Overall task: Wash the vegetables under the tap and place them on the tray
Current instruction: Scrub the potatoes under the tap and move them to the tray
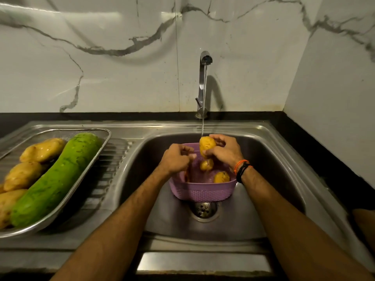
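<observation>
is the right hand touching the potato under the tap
Touching. The head view shows the right hand with fingers and thumb curled round the potato, held in the water stream above the purple basket.

A yellow potato (207, 146) is under the tap (204, 82) water. Two potatoes (206, 164) lie in the purple basket (203, 191). The steel tray (91, 159) holds wet potatoes (41, 150) beside a long green gourd (58, 177).

You've got a white marble-veined wall (101, 57) behind, a black tabletop (324, 142) edging the steel sink (274, 159), a round drain strainer (203, 209) in the basin and a ribbed drainboard (113, 159).
</observation>
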Available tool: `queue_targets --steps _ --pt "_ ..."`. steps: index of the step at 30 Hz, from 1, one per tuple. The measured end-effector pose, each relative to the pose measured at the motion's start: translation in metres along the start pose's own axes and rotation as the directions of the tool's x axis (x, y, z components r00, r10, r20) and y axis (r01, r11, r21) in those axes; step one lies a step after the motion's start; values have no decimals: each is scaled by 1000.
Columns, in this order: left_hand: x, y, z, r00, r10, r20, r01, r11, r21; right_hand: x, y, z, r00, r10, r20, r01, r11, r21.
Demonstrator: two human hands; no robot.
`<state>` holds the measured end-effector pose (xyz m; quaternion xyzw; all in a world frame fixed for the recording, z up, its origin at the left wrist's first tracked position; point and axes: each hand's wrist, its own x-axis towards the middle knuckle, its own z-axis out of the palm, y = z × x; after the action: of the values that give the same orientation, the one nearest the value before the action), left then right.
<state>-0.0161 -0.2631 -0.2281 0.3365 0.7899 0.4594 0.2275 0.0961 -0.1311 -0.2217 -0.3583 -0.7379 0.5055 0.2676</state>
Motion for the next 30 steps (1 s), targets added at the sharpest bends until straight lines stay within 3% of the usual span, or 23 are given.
queue_targets --steps 4,10,17,23,30 --pt "5 23 7 995 -101 22 103 935 -338 -1 -5 6 1000 -24 9 24 997 72" --pt "11 30 23 981 -169 93 184 683 -707 1 -4 10 991 -106 77 100 992 80" --pt "24 21 31 990 -144 9 103 666 -738 -5 -6 16 963 -245 111 265 934 -240" --pt "26 23 34 994 -109 -7 61 604 -794 -7 -5 21 930 -364 42 362 895 -260" --pt "23 24 38 992 -108 -61 26 663 -748 -9 -7 20 890 -454 -42 425 861 -279"
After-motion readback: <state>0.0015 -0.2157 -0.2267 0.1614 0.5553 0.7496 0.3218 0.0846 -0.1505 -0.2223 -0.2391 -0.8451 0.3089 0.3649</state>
